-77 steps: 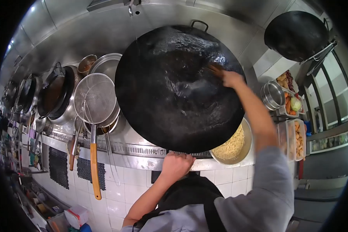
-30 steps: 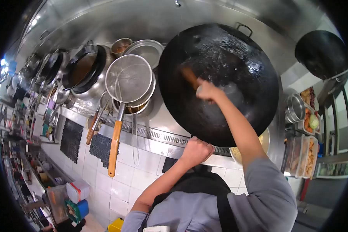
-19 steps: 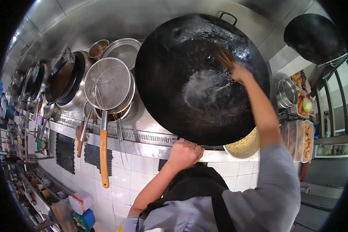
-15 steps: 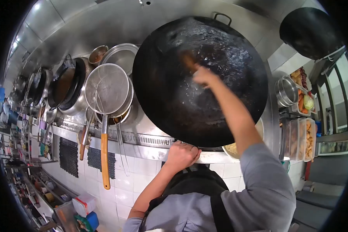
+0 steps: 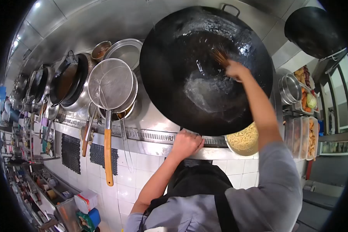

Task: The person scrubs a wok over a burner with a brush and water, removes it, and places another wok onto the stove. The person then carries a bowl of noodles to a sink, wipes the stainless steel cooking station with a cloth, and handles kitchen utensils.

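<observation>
A large black wok (image 5: 170, 92) fills the middle of the head view, its inside wet and shiny with water pooled toward the near side. My right hand (image 5: 237, 71) is closed round a brown bamboo wok brush (image 5: 220, 57), whose bristles are against the wok's inner surface, right of centre. My left hand (image 5: 187, 144) is a closed fist at the near rim of the wok, over the stove's front edge. It grips the near wok handle, mostly hidden by the fingers.
A bowl of noodles (image 5: 242, 139) sits by the wok's near right rim. Left stand a mesh strainer (image 5: 111, 83) with a wooden handle, a metal basin (image 5: 124, 54) and a dark pan (image 5: 65, 83). Another wok (image 5: 313, 33) and steel bowls (image 5: 290, 89) are at the right.
My right hand and the brush have moved right across the wok. Wok and left hand have shifted slightly away from me, and more of the noodle bowl shows. Water now pools nearer me.
</observation>
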